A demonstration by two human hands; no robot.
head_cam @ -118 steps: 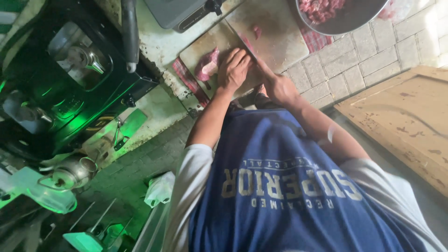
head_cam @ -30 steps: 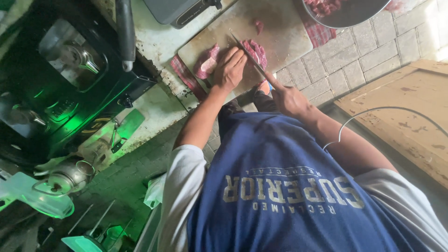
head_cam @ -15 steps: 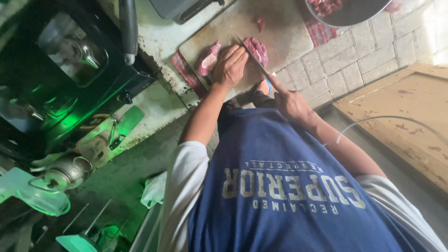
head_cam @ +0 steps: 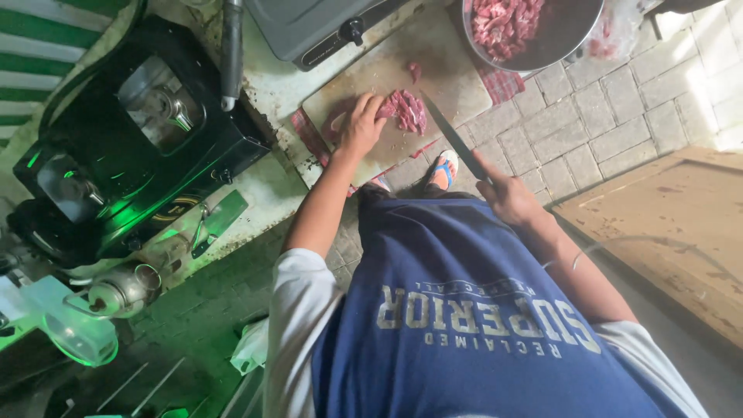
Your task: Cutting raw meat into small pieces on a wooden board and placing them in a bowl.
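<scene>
the left arm reaches straight out from the shoulder to the cutting board (head_cam: 433, 70), slightly bent at the elbow. the left hand (head_cam: 361, 124) lies palm down on a piece of raw meat (head_cam: 338, 118), fingers curled and pressing on it, at the board's near left part. just right of that hand sits a small heap of cut meat (head_cam: 407, 110), touching the fingertips.

the right arm is bent, forearm running out to the right of the blue apron (head_cam: 472, 310). the right hand (head_cam: 507, 197) is clenched around the handle of a knife (head_cam: 453, 141), near the board's near edge. the blade points up and left toward the heap, its tip just beside the cut meat; whether it touches the board cannot be told.

counted: one knife, one board, one whole piece under the left hand, one heap of slices, and one small scrap (head_cam: 415, 71) farther up the board. one metal bowl (head_cam: 569, 35) of cut meat stands at the far right, past the board. one black machine (head_cam: 131, 139) sits to the left. one foot in a blue sandal (head_cam: 444, 169) shows below the board on the paved floor.
</scene>
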